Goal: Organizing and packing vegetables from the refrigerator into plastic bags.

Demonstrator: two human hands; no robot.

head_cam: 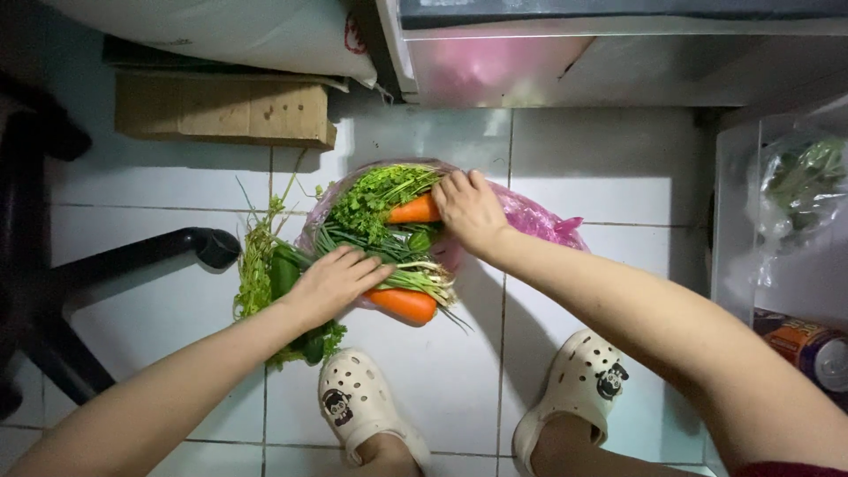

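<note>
A pink plastic bag (539, 221) lies on the white tiled floor with vegetables piled on it. My right hand (468, 208) grips the end of a carrot (411, 210) beside a bunch of leafy green herbs (375, 199). My left hand (334, 281) rests palm down on a bundle of green onions (415, 269), fingers spread. A second carrot (405, 304) lies at the near edge of the pile. Dark green cucumbers (283, 269) and more long greens (253, 265) lie to the left, partly under my left wrist.
My two feet in white clogs (358, 402) (579, 384) stand on the tiles near the pile. A black chair leg (141, 252) reaches in from the left. A cardboard box (225, 110) sits at the back. A clear container with bagged greens (799, 181) and a can (813, 349) are at the right.
</note>
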